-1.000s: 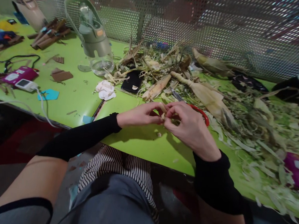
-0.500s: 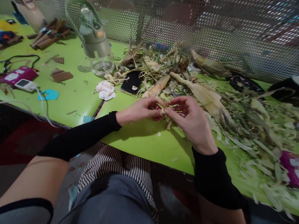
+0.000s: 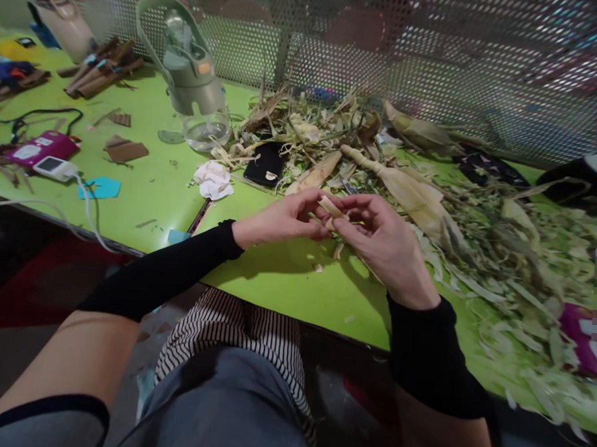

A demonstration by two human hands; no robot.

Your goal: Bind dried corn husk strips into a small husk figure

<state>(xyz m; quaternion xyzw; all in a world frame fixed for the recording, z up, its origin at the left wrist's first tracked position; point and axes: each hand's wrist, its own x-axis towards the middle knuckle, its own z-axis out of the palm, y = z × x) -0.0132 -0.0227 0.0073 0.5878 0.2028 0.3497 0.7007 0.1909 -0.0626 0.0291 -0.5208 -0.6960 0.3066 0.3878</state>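
Between my two hands, over the front part of the green table [image 3: 276,266], is a small pale strip of corn husk [image 3: 330,208]. My left hand [image 3: 291,215] pinches it from the left, thumb and fingers closed. From the right, the fingertips of my right hand [image 3: 380,238] press on the same strip. A short end of husk hangs below the fingers, and part of the strip is hidden behind them. Just beyond my hands lie a whole dry corn husk [image 3: 413,193] with a stalk and a smaller husk piece [image 3: 315,173].
Shredded husk [image 3: 498,227] spreads across the right side and back. A black flat object [image 3: 264,163], crumpled tissue [image 3: 213,180] and a green-lidded bottle [image 3: 195,91] stand or lie to the left. Further left are a purple packet [image 3: 45,150] and a white cable. Perforated metal [image 3: 338,45] borders the back.
The husk strip has turned between my fingers, and its flat upper end now shows more. My hands have barely shifted; the view has moved slightly.
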